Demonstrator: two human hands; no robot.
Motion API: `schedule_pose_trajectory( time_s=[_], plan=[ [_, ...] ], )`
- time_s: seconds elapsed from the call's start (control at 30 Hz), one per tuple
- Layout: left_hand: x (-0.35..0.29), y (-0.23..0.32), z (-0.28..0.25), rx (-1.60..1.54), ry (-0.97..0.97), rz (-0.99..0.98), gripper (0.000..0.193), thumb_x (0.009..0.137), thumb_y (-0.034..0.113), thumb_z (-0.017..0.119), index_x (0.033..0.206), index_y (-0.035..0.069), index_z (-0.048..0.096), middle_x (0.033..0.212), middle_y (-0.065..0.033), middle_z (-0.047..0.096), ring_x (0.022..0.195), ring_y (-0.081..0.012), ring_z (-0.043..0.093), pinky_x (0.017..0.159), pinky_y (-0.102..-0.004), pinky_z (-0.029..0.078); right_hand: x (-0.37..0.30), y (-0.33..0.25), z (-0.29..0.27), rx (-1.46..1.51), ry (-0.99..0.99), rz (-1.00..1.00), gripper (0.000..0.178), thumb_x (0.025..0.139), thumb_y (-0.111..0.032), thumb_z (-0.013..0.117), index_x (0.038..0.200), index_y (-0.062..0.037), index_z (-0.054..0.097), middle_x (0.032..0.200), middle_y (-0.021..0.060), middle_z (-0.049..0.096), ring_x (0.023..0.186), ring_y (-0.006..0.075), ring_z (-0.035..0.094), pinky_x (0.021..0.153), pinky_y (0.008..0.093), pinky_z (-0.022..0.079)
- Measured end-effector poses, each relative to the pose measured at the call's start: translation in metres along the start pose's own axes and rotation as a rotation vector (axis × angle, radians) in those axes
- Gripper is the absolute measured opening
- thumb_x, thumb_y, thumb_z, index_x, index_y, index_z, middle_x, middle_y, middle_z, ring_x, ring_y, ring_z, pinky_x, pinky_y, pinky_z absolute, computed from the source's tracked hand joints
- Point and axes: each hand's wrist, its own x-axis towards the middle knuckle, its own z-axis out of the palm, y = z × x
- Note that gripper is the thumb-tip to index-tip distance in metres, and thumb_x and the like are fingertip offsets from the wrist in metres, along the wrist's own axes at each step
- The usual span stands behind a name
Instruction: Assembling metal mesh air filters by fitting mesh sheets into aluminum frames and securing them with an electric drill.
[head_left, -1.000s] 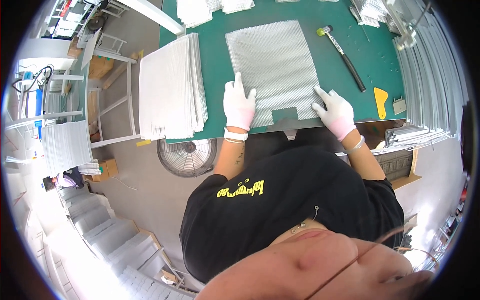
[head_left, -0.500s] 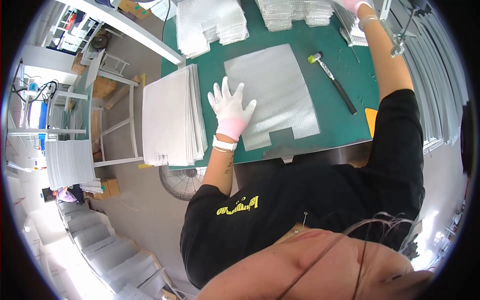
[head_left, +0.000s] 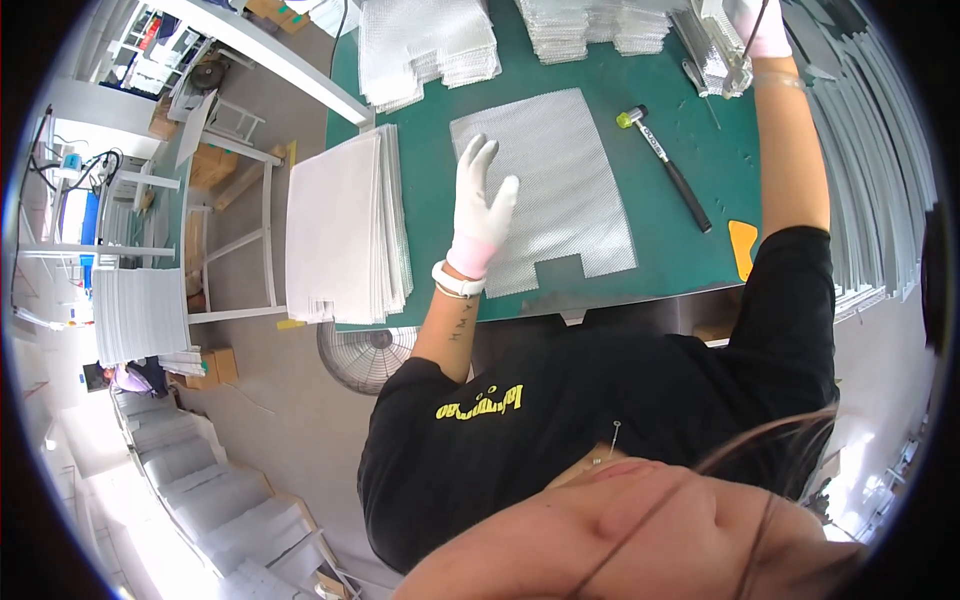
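Note:
My left hand (head_left: 482, 215), in a white glove with a pink cuff, is over a flat silvery mesh panel (head_left: 550, 180). Its thumb stands away from the raised fingers and nothing is in it. The panel lies on the green table (head_left: 690, 270) and has a notch in its near edge. At the top edge of the picture is my right hand (head_left: 768, 35), also gloved. Its fingers are partly cut off and partly behind a thin dark rod, so its grip is hidden. Beside it is a shiny metal fitting (head_left: 735, 70).
A stack of white sheets (head_left: 340, 230) lies left of the panel. Notched mesh stacks (head_left: 425, 50) stand at the far side. To the right lie a black-handled hammer (head_left: 665, 165), a screwdriver (head_left: 700, 85) and a yellow flat piece (head_left: 742, 248). Long grey strips (head_left: 870, 170) line the right side.
My left hand has turned from flat and spread to raised on edge, its fingers closer together. My right hand has shifted right and slightly nearer. The metal fitting appears farther left.

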Motion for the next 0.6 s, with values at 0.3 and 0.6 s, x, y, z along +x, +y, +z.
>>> schedule_pose_trajectory(
  time_s=[0.3,0.6],
  plan=[
    [-0.026,0.036,-0.035,-1.245,-0.123,-0.408,0.099,0.092,0.066,0.06,0.15,-0.009,0.03,0.134,-0.0287,0.055,0.104,-0.032,0.067,0.089,-0.0414,0.057,-0.255,0.003,0.015,-0.512,-0.206,0.205,0.037,0.094,-0.005,0.064,0.131,-0.0001,0.065,0.123,0.006,0.069,0.108,0.0097,0.062,0.096,0.0252,0.048],
    [-0.08,0.015,-0.008,0.303,-0.09,-0.46,0.085,0.081,0.03,0.08,0.146,-0.006,0.039,0.104,-0.0176,0.069,0.085,-0.0246,0.067,0.079,-0.0336,0.055,-0.316,0.03,0.022,-0.981,-0.335,0.028,0.045,0.085,-0.014,0.073,0.128,-0.0031,0.065,0.125,0.0158,0.067,0.099,0.0249,0.067,0.086,0.0304,0.053]
  ],
)
